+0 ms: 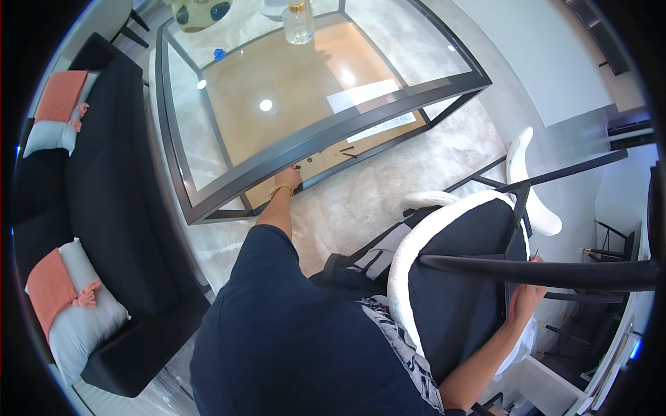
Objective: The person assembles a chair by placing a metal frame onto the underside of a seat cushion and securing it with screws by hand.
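An upturned chair (468, 308), with a black underside, a white padded rim and dark legs, lies against my body on the right. My right hand (527, 299) is closed at the far right edge of its seat, partly hidden behind a thick black leg (555, 272). A thin dark bit shows by its fingertips, too small to name. My left hand (287, 177), a beaded bracelet at the wrist, reaches onto the wooden lower shelf (277, 132) of a glass-topped table. Its fingers look curled, and what they hold is hidden. Several small dark fasteners (349, 151) lie beside it.
The table's dark frame (333, 142) passes just above my left hand. Paper sheets (368, 97) lie on the shelf; a glass bottle (299, 26) stands on top. A black sofa (114, 166) with cushions runs along the left. A white curved piece (531, 184) is beyond the chair.
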Demonstrator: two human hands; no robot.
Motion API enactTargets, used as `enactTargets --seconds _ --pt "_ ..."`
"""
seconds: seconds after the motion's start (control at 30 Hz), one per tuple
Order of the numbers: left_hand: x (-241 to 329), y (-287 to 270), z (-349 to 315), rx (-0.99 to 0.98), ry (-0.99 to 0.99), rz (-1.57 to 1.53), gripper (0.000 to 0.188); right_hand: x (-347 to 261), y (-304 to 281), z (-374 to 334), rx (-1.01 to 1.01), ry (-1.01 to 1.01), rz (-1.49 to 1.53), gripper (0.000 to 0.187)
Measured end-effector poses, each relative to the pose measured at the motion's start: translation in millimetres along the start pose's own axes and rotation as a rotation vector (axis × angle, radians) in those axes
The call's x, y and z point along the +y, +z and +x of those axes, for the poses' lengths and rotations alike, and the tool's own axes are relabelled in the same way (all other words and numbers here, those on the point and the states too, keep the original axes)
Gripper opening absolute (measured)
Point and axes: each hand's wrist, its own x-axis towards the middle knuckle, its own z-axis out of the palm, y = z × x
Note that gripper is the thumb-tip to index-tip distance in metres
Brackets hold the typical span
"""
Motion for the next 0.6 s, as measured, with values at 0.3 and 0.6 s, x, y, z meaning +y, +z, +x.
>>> enactTargets --seconds 0.3,0.6 --pt "-49 44 28 -0.217 -0.407 -1.112 0.017 -21 7 -46 -0.261 0.099 0.042 0.011" --pt "2 8 -12 -0.129 -0.329 -0.704 0.014 -27 8 -100 -0.379 0.188 0.011 0.017"
